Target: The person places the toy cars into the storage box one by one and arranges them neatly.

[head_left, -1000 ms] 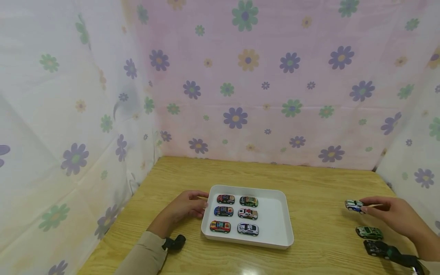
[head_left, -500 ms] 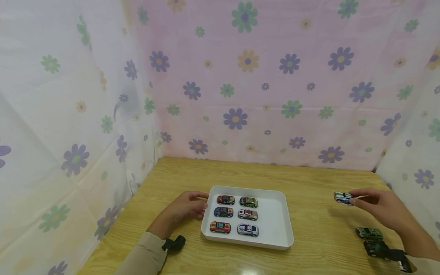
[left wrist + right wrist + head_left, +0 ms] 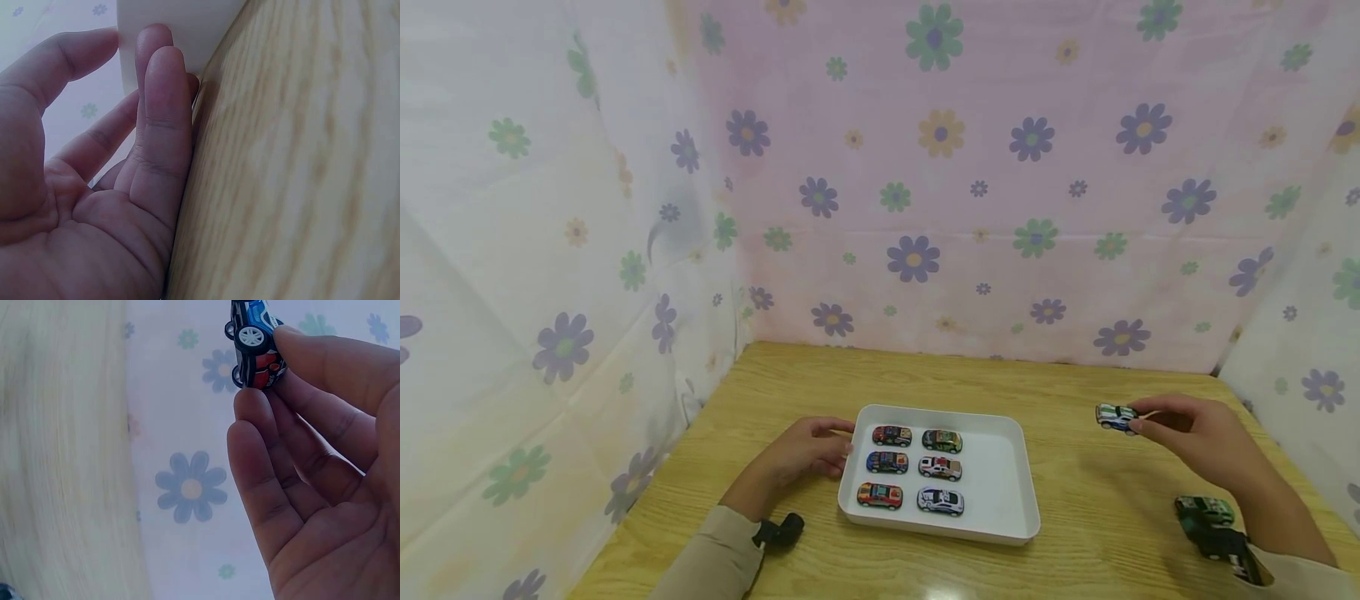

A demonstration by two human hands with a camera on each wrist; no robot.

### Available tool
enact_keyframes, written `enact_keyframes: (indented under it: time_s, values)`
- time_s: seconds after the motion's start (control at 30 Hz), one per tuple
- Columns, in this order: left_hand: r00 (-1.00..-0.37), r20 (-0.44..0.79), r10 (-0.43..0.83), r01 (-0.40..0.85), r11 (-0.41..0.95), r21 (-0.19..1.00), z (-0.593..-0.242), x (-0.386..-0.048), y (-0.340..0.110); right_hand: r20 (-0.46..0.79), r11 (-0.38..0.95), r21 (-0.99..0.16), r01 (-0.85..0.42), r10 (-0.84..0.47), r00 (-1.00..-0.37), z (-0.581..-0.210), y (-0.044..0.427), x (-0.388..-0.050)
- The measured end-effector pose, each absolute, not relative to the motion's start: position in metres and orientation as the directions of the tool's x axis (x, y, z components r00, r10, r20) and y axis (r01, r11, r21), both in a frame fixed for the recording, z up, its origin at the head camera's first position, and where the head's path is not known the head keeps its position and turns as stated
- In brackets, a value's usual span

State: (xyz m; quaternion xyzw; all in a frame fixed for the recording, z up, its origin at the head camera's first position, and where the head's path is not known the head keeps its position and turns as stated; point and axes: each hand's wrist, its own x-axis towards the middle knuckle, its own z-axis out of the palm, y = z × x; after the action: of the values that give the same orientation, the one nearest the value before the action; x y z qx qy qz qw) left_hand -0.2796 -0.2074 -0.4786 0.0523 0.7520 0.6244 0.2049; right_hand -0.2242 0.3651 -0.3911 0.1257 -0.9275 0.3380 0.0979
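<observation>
My right hand (image 3: 1198,433) pinches a small white, green and blue toy car (image 3: 1116,418) above the table, right of the white tray (image 3: 1000,475). In the right wrist view the thumb and fingers hold the car (image 3: 256,347) by its rear part, wheels showing. My left hand (image 3: 801,454) is beside the tray's left wall; in the left wrist view its relaxed fingers (image 3: 167,119) touch the white tray wall (image 3: 181,25). Six cars stand in the tray in two columns, among them a red one (image 3: 880,496) and a white one (image 3: 940,501).
On the wooden table (image 3: 850,567), a green camouflage car (image 3: 1213,508) lies at the right, partly behind the black wrist mount (image 3: 1217,542). A dark car near it is mostly hidden by that mount. Flower-patterned cloth (image 3: 985,208) stands behind and at both sides.
My right hand has carried the white, green and blue car leftward and away from me, toward the tray's side. The left hand and the tray stay in place.
</observation>
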Motion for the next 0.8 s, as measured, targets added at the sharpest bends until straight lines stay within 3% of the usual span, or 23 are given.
enact_keyframes:
  time_s: [0.8]
  values:
    - [-0.905,-0.242,0.350,-0.178,0.204,0.963,-0.482,-0.283,-0.209,0.350,0.675,-0.619,-0.401,-0.219,-0.911,-0.380,0.296,-0.242]
